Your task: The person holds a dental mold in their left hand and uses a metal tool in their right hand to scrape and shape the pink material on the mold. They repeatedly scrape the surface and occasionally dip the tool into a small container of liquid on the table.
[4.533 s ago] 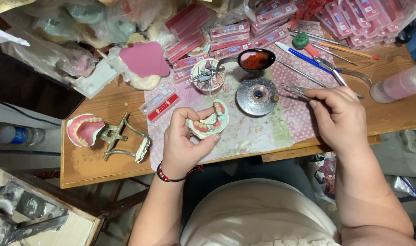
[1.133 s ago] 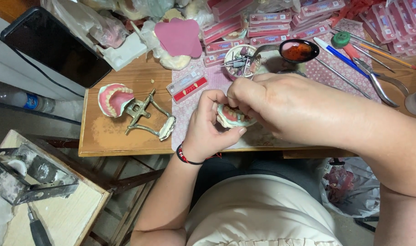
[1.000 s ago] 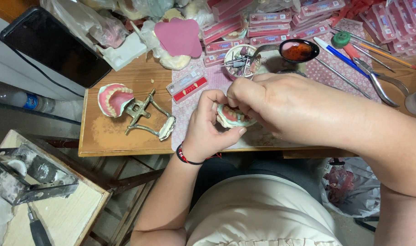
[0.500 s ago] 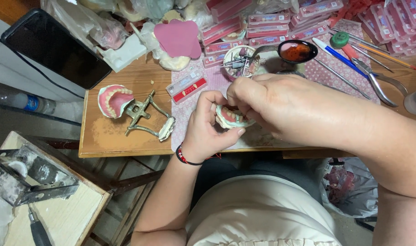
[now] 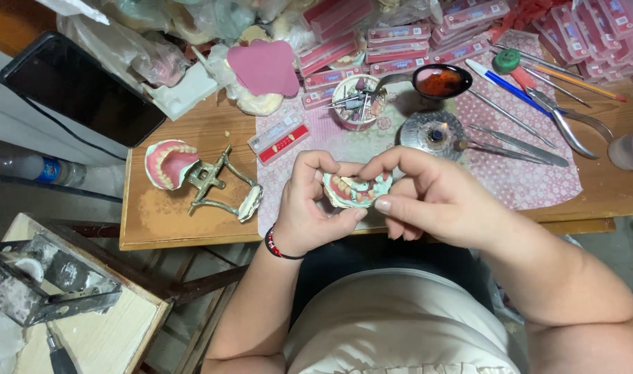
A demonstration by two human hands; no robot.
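- I look down on a cluttered wooden workbench [image 5: 191, 221], its middle covered by a pink patterned cloth [image 5: 531, 180], with a dark floor and a second, paler bench at lower left.
- My left hand [image 5: 309, 208] is cupped around a denture model [image 5: 354, 190], thumb under its front edge and fingers curled over the left side.
- My right hand [image 5: 434, 197] meets it from the other side: thumb along the lower front, forefinger arched over the top, the rest folded beneath. Both hands grip the one piece.
- The denture model sits between the hands, just above the bench's near edge, its pale green base and pink gum showing with a row of teeth facing up.
- A red and black bracelet [image 5: 278, 246] circles my left wrist.
- To the left lies a metal articulator [image 5: 219, 183] with a pink and white cast [image 5: 167, 163] at its end, well apart from the hands.
- Beyond the hands stand a small cup of tools [image 5: 354, 100], a spoon with dark red wax [image 5: 437, 81] and a round glass burner [image 5: 433, 131] with a tiny flame.
- Long metal instruments [image 5: 517, 142] lie right of the burner.
- Stacks of pink tooth cards [image 5: 406, 41] line the back.
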